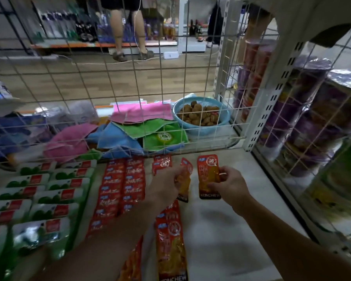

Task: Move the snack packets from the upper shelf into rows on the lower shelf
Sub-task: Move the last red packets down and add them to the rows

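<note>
Left orange packet [184, 188], gripped by the left hand [166, 185], is tilted. Right orange packet [208, 175], pinched by the right hand [229, 185], is near-upright. Both are positioned at the rear of the white lower shelf [221, 230]. Red sachets [120, 189] lie in two overlapping rows.

Left hand [166, 183] and right hand [229, 185] are bare, as are both forearms [292, 236].
</note>
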The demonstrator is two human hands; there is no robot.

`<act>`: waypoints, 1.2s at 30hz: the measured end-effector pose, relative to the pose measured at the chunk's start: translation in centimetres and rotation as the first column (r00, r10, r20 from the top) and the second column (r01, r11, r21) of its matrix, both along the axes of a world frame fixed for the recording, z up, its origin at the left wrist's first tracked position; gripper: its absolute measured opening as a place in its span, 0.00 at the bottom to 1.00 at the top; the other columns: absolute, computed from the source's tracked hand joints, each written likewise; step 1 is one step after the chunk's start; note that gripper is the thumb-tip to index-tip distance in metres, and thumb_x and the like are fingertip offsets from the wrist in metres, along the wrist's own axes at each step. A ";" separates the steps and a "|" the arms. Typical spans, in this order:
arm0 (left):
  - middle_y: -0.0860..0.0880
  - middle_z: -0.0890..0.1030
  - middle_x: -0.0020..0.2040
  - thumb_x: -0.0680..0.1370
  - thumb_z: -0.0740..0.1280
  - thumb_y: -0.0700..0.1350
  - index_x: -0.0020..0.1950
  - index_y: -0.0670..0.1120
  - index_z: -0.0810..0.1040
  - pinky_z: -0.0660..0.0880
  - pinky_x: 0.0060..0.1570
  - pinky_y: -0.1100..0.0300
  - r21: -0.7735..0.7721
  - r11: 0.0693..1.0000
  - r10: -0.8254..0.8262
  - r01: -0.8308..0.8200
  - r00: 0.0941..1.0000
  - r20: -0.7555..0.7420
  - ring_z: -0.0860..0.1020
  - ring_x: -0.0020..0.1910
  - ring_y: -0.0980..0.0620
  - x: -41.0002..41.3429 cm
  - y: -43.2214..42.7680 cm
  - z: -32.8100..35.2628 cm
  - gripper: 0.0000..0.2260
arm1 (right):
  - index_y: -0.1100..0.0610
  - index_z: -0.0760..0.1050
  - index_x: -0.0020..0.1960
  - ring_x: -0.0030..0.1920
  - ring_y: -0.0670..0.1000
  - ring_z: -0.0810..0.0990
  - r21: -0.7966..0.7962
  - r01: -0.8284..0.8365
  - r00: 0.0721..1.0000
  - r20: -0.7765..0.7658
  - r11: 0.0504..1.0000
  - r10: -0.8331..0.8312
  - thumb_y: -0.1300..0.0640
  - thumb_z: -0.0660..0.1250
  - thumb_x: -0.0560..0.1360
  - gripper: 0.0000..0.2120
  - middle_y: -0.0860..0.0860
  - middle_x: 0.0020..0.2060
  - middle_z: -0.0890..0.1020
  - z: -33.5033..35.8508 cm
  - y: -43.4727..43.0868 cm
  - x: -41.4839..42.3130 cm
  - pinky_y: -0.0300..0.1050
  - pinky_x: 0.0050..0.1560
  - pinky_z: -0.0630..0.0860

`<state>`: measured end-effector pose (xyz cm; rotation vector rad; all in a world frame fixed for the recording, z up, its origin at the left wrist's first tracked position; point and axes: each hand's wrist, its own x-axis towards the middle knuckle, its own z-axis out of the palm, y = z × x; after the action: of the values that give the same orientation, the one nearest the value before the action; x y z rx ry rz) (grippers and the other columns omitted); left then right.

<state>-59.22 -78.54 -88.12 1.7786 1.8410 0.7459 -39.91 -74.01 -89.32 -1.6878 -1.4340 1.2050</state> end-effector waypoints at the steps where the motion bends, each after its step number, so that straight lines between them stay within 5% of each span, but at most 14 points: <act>1: 0.49 0.79 0.63 0.78 0.66 0.34 0.69 0.51 0.78 0.69 0.58 0.68 -0.015 1.000 -0.020 0.019 0.997 -0.071 0.77 0.63 0.50 0.3 0.1 -0.2 0.22 | 0.58 0.75 0.60 0.48 0.53 0.84 0.003 -0.010 1.000 -0.008 1.000 0.010 0.66 0.77 0.71 0.21 0.54 0.49 0.84 -0.1 -0.1 0.0 0.54 0.53 0.83; 6: 0.47 0.78 0.60 0.80 0.62 0.37 0.67 0.51 0.79 0.68 0.62 0.59 -0.009 1.000 -0.018 0.016 0.957 -0.290 0.73 0.63 0.46 1.6 1.2 -1.2 0.19 | 0.58 0.74 0.63 0.50 0.53 0.84 0.017 -0.033 0.999 -0.031 0.999 0.034 0.65 0.76 0.71 0.23 0.54 0.51 0.83 -0.3 -0.6 0.7 0.54 0.54 0.83; 12: 0.47 0.75 0.64 0.81 0.62 0.50 0.67 0.53 0.77 0.66 0.66 0.49 -0.013 0.999 -0.034 0.033 0.778 -0.627 0.66 0.65 0.42 3.0 1.6 -1.0 0.15 | 0.59 0.73 0.64 0.50 0.52 0.84 0.042 -0.029 0.999 -0.043 0.999 0.031 0.65 0.76 0.71 0.23 0.55 0.52 0.83 0.2 -0.9 1.6 0.49 0.51 0.83; 16: 0.49 0.73 0.68 0.81 0.63 0.50 0.64 0.51 0.79 0.61 0.70 0.51 -0.012 0.986 -0.139 0.166 0.786 -0.602 0.66 0.70 0.46 3.0 1.6 -1.5 0.14 | 0.60 0.74 0.65 0.51 0.56 0.85 0.036 -0.016 0.999 -0.036 0.999 0.017 0.67 0.75 0.72 0.23 0.57 0.52 0.84 0.2 -0.8 1.9 0.57 0.55 0.82; 20: 0.51 0.76 0.66 0.83 0.59 0.52 0.65 0.52 0.80 0.61 0.74 0.49 -0.175 0.955 -0.295 0.238 0.786 -0.544 0.70 0.68 0.47 3.0 1.4 -2.5 0.15 | 0.60 0.73 0.65 0.51 0.56 0.84 0.041 -0.022 0.999 -0.030 0.999 0.023 0.67 0.75 0.72 0.23 0.57 0.53 0.84 0.1 -1.0 1.8 0.57 0.55 0.82; 27: 0.48 0.63 0.78 0.85 0.52 0.52 0.74 0.48 0.71 0.44 0.79 0.49 -0.228 0.954 -0.289 0.194 0.798 -0.528 0.62 0.77 0.49 2.5 2.7 -2.3 0.19 | 0.58 0.75 0.59 0.49 0.54 0.85 0.017 -0.030 0.999 -0.045 0.999 0.030 0.67 0.75 0.72 0.19 0.57 0.51 0.84 -0.3 -1.3 2.0 0.53 0.52 0.83; 36: 0.46 0.60 0.80 0.85 0.53 0.51 0.77 0.48 0.66 0.41 0.78 0.50 -0.238 0.959 -0.259 0.152 0.806 -0.532 0.59 0.78 0.49 2.4 4.1 -2.5 0.20 | 0.59 0.75 0.61 0.50 0.55 0.85 -0.014 -0.025 0.999 -0.026 1.000 0.025 0.66 0.76 0.71 0.20 0.56 0.51 0.84 -1.1 -1.4 2.5 0.57 0.55 0.82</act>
<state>-56.84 -74.47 -90.59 2.1777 1.9271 -0.0564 -37.43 -75.46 -90.38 -1.6629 -1.4381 1.2490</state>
